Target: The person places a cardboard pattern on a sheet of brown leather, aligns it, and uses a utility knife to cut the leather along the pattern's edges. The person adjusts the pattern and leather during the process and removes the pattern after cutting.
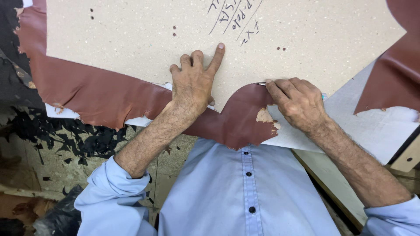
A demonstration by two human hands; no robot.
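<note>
Head view looks straight down on a large beige cardboard pattern [131, 39] lying flat on a sheet of reddish-brown leather [96, 96], which is spread over the desk [372, 126]. The left hand [192, 83] presses palm-down on the pattern's lower edge, its index finger stretched out straight and the other fingers bent at the knuckles, pinning the board in place. The right hand [297, 102] sits just beside a curved notch in the pattern, fingers curled tight around a thin tool [261, 83] whose tip meets the leather at the notch edge; most of the tool is hidden in the fist. A rounded tongue of leather shows inside the notch between the two hands. Black scraps [61, 135] litter the floor to the left, below the desk edge.
</note>
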